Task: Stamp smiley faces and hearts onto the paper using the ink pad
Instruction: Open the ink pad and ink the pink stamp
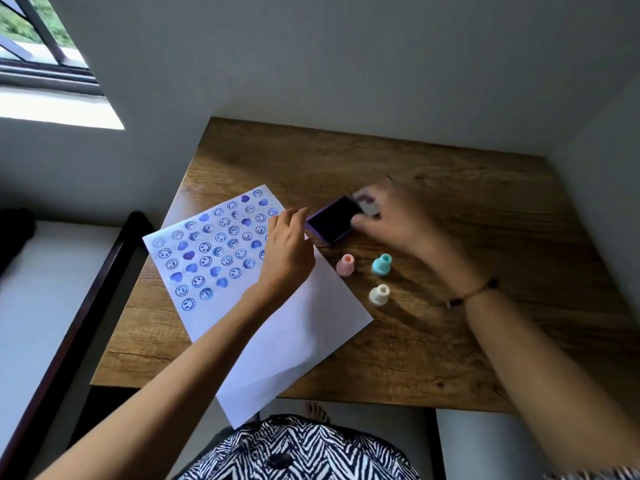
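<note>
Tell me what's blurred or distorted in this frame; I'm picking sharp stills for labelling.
Head view: the right hand is motion-blurred, along with the pale object in its grip; the left hand, ink pad and stamped paper stay fairly sharp; wide-angle distortion bends the wooden table edges; window light blows out the sill.

White paper point(277, 323) lies angled on the wood, far half packed with blue-purple smileys and hearts, near half blank, purple ink pad point(332, 220) open just off its right edge, pink point(345, 265), teal point(381, 265) and white point(379, 295) stampers upright nearby.
</note>
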A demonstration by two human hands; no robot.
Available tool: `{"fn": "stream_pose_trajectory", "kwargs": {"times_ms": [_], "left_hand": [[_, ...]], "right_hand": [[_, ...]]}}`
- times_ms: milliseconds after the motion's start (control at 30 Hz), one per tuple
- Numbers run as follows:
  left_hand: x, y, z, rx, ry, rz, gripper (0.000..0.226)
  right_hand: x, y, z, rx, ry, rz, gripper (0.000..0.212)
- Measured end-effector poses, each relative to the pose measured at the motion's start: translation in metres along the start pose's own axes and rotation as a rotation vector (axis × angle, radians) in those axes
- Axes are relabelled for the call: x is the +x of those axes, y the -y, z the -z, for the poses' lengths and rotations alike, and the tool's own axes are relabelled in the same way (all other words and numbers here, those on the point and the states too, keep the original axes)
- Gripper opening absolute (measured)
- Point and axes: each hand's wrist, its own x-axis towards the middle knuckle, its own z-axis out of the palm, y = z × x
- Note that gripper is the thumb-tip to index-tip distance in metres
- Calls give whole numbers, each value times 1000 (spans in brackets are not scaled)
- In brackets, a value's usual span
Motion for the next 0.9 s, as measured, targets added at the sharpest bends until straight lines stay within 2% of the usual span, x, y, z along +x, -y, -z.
{"fn": "stream_pose_trajectory", "kwargs": {"times_ms": [67,167,233,333,400,467,633,767,833,900], "left_hand": [[-3,-2,5,-50,-23,1,51],[-8,-6,9,-139,-38,31,44],[-12,-9,11,-236,-33,81,39],[-17,-9,13,-438,52,199,32],[-22,-9,14,-703,188,280,26],[-25,-9,12,-953,280,317,21],[-18,-10,14,-1138,273,413,13],[-13,-9,19,-1226,277,514,16],[-11,-8,20,-1296,262,567,20],[-9,-5,20,-1346,222,607,20]], "right_hand": [[-25,21,-12,-108,155,154,40],[-43,32,-26,-292,265,181,27],[-43,31,-28,-214,209,168,20],[-39,28,-22,82,13,74,14],[-39,27,-18,314,-82,-12,12],[-41,28,-18,459,-103,-59,13],[-40,30,-29,571,-144,-110,10],[-37,31,-34,663,-130,-100,10],[-33,32,-31,628,-154,-51,9],[-19,28,-21,489,-228,4,7]]}}
